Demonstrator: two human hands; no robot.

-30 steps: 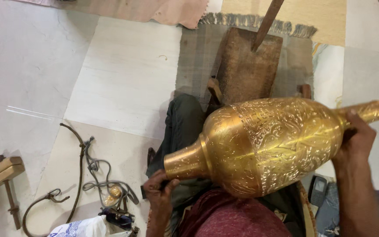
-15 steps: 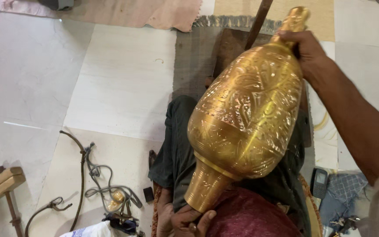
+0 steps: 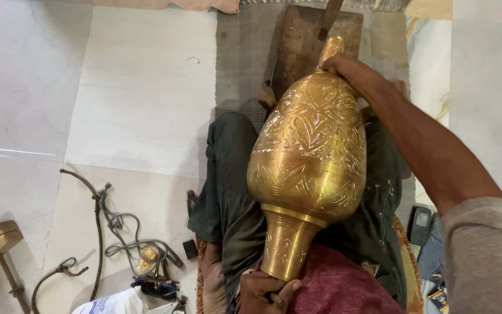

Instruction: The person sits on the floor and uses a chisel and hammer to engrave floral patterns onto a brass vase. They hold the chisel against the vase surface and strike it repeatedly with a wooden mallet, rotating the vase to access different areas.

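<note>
We hold the engraved golden brass vase over our lap, bare tiled floor left of it. Right hand grips its narrow neck; left hand clasps its flared base.

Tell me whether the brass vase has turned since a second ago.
Yes. The brass vase swung from lying crosswise to pointing lengthwise away along the lap, its narrow top now over the wooden block, gripped by the right hand; the left hand holds its base.
</note>
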